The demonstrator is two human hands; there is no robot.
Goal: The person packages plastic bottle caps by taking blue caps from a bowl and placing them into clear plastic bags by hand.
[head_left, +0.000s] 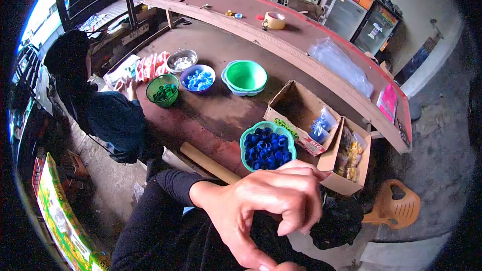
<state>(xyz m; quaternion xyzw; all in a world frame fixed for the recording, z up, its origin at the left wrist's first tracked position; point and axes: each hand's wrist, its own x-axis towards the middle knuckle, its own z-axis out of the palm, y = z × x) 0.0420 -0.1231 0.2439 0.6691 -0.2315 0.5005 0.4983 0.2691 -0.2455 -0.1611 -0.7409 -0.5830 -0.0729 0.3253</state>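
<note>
My left hand (271,195) reaches in from the lower left in a black sleeve, its back turned up. The fingers are curled, with a wide gap between them and the thumb, and nothing shows in that gap. Just beyond the knuckles stands a green scalloped bowl (243,146) full of dark blue bottle caps (268,149). At the bottom edge, beside my left thumb tip, a sliver of skin appears to be my right hand (291,267); its fingers are cut off by the frame.
Cardboard boxes (329,173) with bagged caps stand right of the bowl. Farther back are a green basket (164,101), a blue bowl (199,89), a metal bowl (173,69) and stacked green bowls (244,77). A person (113,120) works at left. An orange chair (396,203) stands at right.
</note>
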